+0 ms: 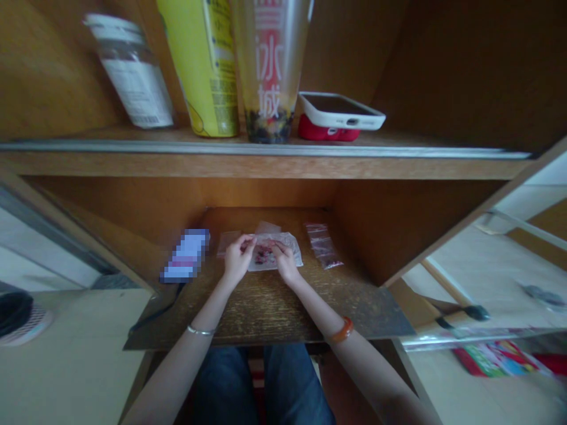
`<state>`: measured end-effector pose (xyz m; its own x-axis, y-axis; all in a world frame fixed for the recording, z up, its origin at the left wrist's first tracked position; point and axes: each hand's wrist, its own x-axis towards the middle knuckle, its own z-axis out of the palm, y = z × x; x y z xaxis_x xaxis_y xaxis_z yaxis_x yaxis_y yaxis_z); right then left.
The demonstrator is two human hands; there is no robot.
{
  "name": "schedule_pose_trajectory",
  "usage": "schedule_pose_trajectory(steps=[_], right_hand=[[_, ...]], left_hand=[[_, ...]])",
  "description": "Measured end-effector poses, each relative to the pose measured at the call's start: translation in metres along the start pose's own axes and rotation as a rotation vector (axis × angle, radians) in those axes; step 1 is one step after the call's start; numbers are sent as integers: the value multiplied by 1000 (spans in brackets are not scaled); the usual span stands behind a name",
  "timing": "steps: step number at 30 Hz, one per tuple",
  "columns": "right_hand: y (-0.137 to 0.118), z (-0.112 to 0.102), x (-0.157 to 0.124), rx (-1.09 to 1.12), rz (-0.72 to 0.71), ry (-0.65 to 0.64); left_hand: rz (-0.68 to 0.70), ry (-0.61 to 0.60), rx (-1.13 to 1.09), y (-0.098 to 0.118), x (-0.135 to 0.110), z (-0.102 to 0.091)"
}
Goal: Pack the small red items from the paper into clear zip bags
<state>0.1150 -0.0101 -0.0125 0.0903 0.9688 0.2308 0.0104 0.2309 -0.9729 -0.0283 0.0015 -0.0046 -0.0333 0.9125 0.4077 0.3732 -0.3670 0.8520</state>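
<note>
A clear plastic sheet or bag (290,243) lies on the brown desk top, with small red and dark pieces (264,255) like beads in its middle. My left hand (238,255) is at its left edge, thumb and forefinger pinched together. Whatever sits in that pinch is too small to make out. From the right, my right hand (286,260) reaches over the pieces, its fingers closed together at them; what they hold is hidden. A clear zip bag (323,245) with a few small things at its bottom lies to the right.
Left of my hands a lit phone (185,255) leans, a cable below it. On the shelf (266,165) above stand a white-capped jar (133,77), a yellow bottle (206,71), a drink cup (270,77) and a white-cased phone (341,111) on a red object.
</note>
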Motion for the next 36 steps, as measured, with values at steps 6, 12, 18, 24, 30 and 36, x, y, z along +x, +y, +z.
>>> schedule_pose_trajectory(steps=[6, 12, 18, 24, 30, 36], right_hand=[[-4, 9, -4, -278, -133, 45], [-19, 34, -22, -814, -365, -335], [-15, 54, -27, -999, -340, -453], [-6, 58, -30, -1072, -370, -489], [-12, 57, -31, -1034, -348, -495], [-31, 22, -19, -1040, -257, -368]], left_hand=[[-99, 117, 224, -13, -6, -30], [-298, 83, 683, -10, -10, -50], [-408, -8, 811, -2, -13, -50], [-487, -4, 859, -5, -12, -48], [-493, -7, 866, -5, -12, -47], [-491, -9, 840, -3, -13, -50]])
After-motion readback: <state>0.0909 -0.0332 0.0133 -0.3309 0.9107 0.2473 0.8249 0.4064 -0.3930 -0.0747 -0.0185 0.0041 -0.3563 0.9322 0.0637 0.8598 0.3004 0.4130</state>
